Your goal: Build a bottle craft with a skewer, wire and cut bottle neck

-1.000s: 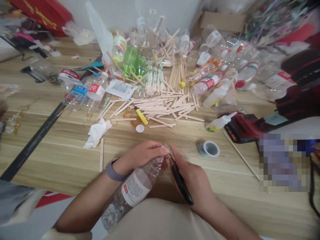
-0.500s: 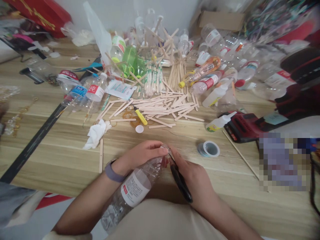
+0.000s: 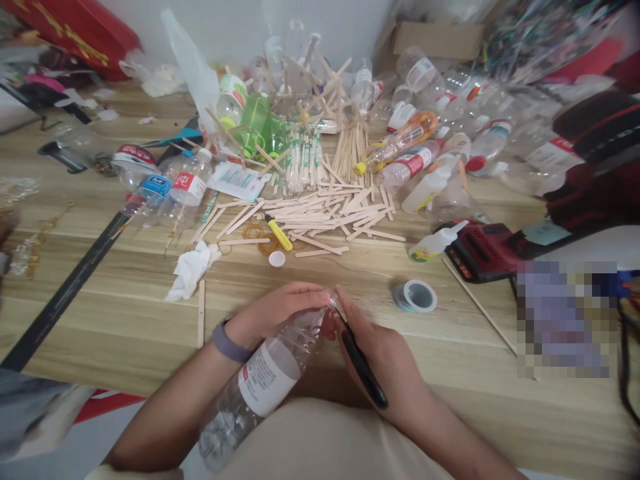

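A clear plastic bottle (image 3: 267, 377) with a white label slants across my lap, its neck end up and to the right. My left hand (image 3: 285, 307), with a grey-purple band on the wrist, is wrapped round the bottle near its neck. In my right hand (image 3: 387, 357) sits a black-handled tool (image 3: 363, 367), whose working end is hidden at the bottle's mouth. The fingertips of both hands meet there, so the exact contact cannot be made out.
Behind my hands lie loose wooden craft sticks (image 3: 330, 213), a yellow-handled screwdriver (image 3: 279, 233) and a white cap (image 3: 277, 259). A wire spool (image 3: 416, 295), a glue bottle (image 3: 435, 243) and a red-black power drill (image 3: 485, 250) are on the right. Crumpled tissue (image 3: 194, 270) lies left.
The bottle and both hands keep nearly the same pose. My right hand and the black-handled tool have shifted very slightly. The whole view has moved a little.
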